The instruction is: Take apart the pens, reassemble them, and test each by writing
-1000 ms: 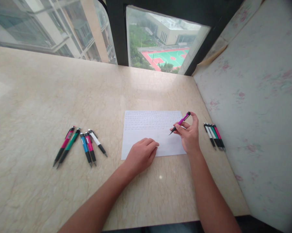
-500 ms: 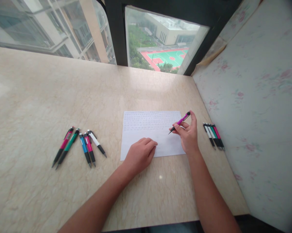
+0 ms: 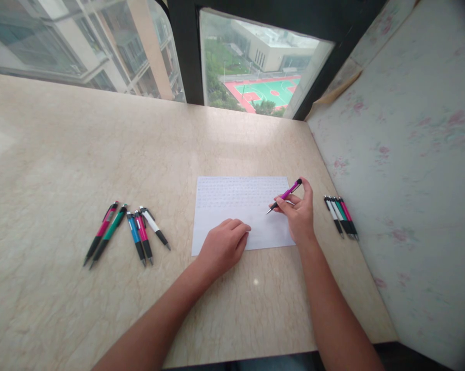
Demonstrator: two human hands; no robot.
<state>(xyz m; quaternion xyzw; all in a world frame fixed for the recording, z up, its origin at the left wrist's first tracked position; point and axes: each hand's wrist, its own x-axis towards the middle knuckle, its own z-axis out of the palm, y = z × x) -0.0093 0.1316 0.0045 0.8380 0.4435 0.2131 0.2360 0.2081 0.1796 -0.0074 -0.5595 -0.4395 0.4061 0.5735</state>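
A white sheet of paper [image 3: 217, 226] lies on the counter, its upper part covered with rows of small, faint handwriting. My left hand [image 3: 225, 242] rests on the lower middle of the sheet, fingers curled together and holding nothing. Over the sheet's right side, my right hand [image 3: 300, 214] grips a purple retractable pen [image 3: 285, 195] with a black grip. One finger reaches up to the pen's black top end, while the thumb and other fingers pinch it lower down. The tip points down and left at the paper below the writing; whether it touches is unclear.
Several pens [image 3: 139, 234] in pink, green, blue and white lie left of the paper on the marbled counter [image 3: 101, 144]. More pens [image 3: 341, 216] lie side by side at the right, near the flowered wall [image 3: 410, 170]. A dark-framed window [image 3: 192, 56] stands behind.
My right hand and the pen have shifted very slightly to the left. My left hand and the paper stay in place.
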